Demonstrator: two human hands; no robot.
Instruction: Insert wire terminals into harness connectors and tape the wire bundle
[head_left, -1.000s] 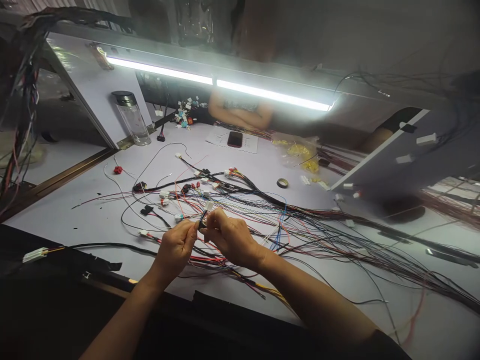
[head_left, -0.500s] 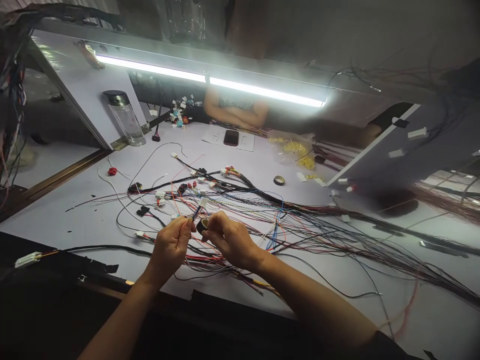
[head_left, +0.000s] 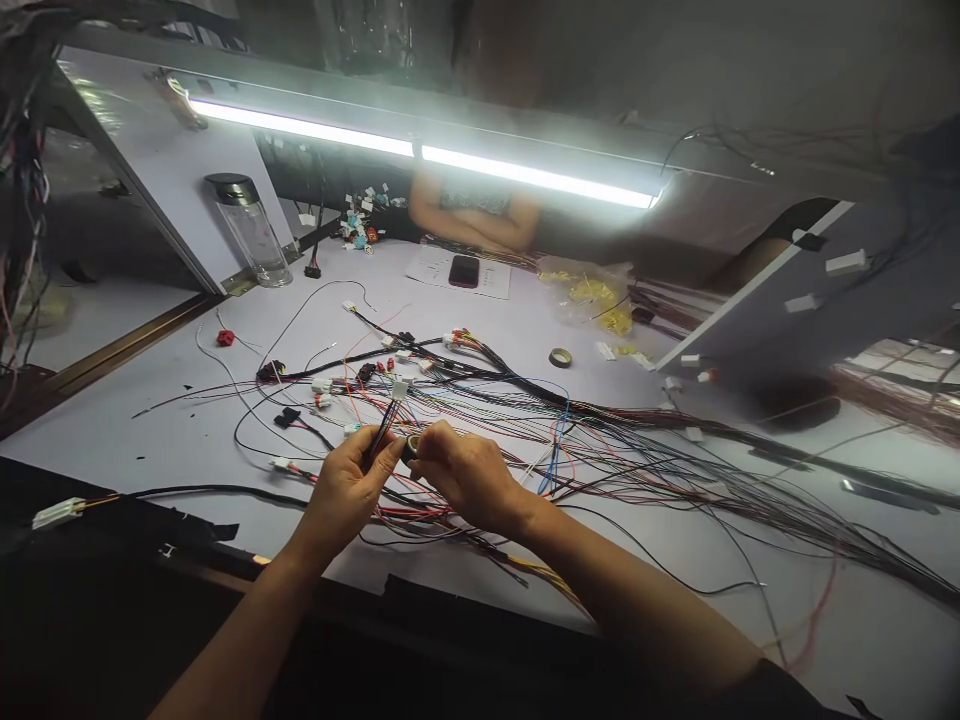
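My left hand (head_left: 351,482) is closed around a small bundle of dark wires (head_left: 385,422), which ends in a white connector (head_left: 400,389) standing up above the fingers. In my right hand (head_left: 472,480) is a roll of black tape (head_left: 409,450), pinched between thumb and fingers close beside the wires. Whether a strip of tape joins the roll to the wires I cannot tell. Beneath both hands a wiring harness (head_left: 525,388) with several loose wires and connectors spreads across the white table (head_left: 180,440).
A second tape roll (head_left: 559,357) lies behind the harness. Farther back are a glass bottle (head_left: 251,235), a phone (head_left: 464,271) on paper and a bag of yellow parts (head_left: 596,295). Across the table a person's folded arms (head_left: 476,225) rest under the lamp (head_left: 525,178).
The white connector has moved slightly left and up, and more of its wires show above my left hand. My right hand stays close by with the tape roll.
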